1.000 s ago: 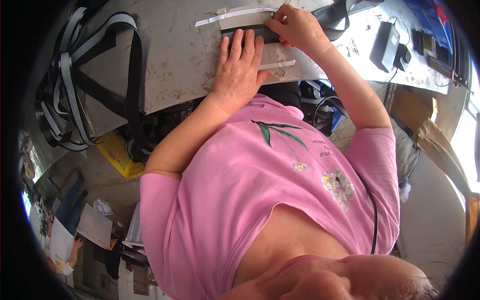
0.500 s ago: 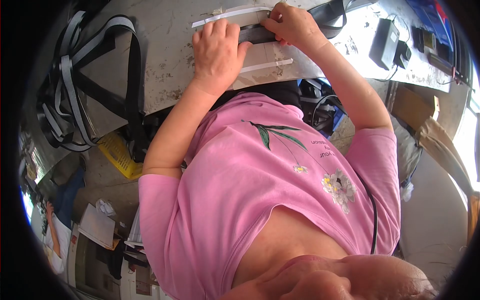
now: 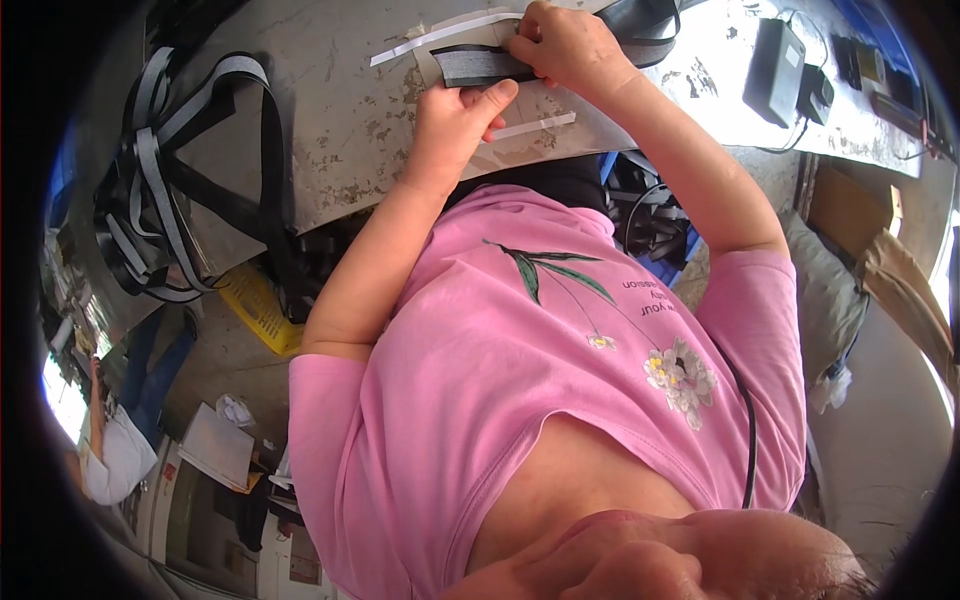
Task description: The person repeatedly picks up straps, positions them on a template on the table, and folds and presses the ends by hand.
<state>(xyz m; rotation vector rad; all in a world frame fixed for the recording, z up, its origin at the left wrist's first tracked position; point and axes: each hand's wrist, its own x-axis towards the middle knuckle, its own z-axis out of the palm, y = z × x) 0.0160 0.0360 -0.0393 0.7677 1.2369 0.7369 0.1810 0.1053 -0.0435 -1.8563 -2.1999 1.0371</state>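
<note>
A black strap with a grey band (image 3: 470,66) lies across the metal table, its cut end pointing left. My left hand (image 3: 455,125) grips the strap's lower edge near that end, thumb on top and the other fingers mostly hidden. Farther right, my right hand (image 3: 575,48) pinches the same strap between thumb and bent fingers. From there the strap runs on to the right in a loose black loop (image 3: 650,45). One white strip (image 3: 440,38) is on the table above the strap, and another white strip (image 3: 540,126) is below it.
Looped black-and-grey straps (image 3: 150,190) hang over the table's left side. A black power adapter (image 3: 773,72) with a cable sits at the right. Below the table are a yellow crate (image 3: 258,310) and a blue bin (image 3: 680,255) of black straps. Another person (image 3: 120,455) is at far left.
My left hand has turned from lying palm-down over the strap to gripping its lower edge. The strap's grey face and cut end now show. My right hand has shifted slightly left.
</note>
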